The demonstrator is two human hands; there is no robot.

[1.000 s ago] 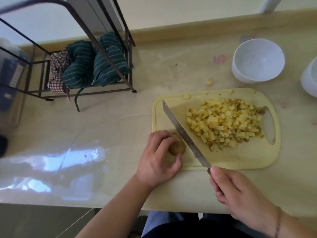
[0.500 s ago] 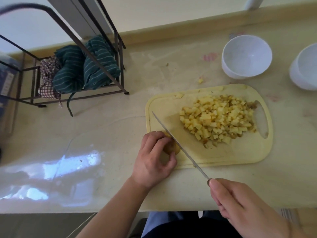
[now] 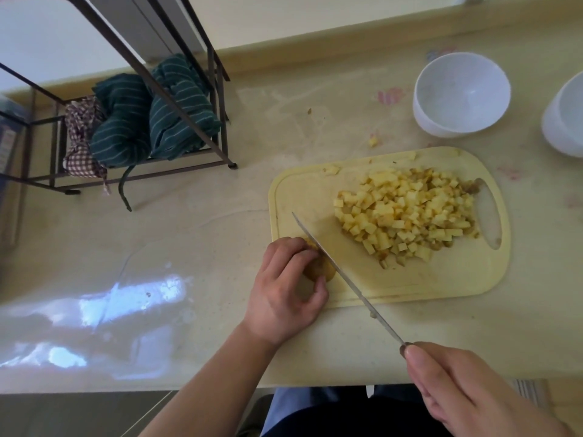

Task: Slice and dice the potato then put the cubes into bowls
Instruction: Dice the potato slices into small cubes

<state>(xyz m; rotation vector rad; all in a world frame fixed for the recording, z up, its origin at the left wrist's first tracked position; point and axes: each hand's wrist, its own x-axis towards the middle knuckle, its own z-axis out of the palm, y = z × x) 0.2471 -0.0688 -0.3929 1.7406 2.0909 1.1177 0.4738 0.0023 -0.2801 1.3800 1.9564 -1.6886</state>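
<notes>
A pale yellow cutting board [image 3: 441,279] lies on the counter with a heap of potato cubes [image 3: 407,212] on its right half. At the board's near left corner my left hand [image 3: 284,288] grips a small potato piece [image 3: 321,269], its fingers curled over it. My right hand [image 3: 473,392] holds the handle of a knife [image 3: 344,275] whose thin blade runs diagonally along the right side of the potato piece, edge down. Two white bowls stand beyond the board, one [image 3: 460,93] at the back right and one [image 3: 564,118] cut off by the right edge; what they hold is not visible.
A dark metal rack [image 3: 202,99] holding green striped cloths [image 3: 151,121] and a checked cloth [image 3: 82,143] stands at the back left. Loose potato bits [image 3: 373,141] lie on the counter behind the board. The counter's front edge runs just below my hands.
The knife blade has turned from flat-on to edge-on and slid toward me along the potato piece. My right hand has drawn back toward the counter's edge. My left hand stays on the potato.
</notes>
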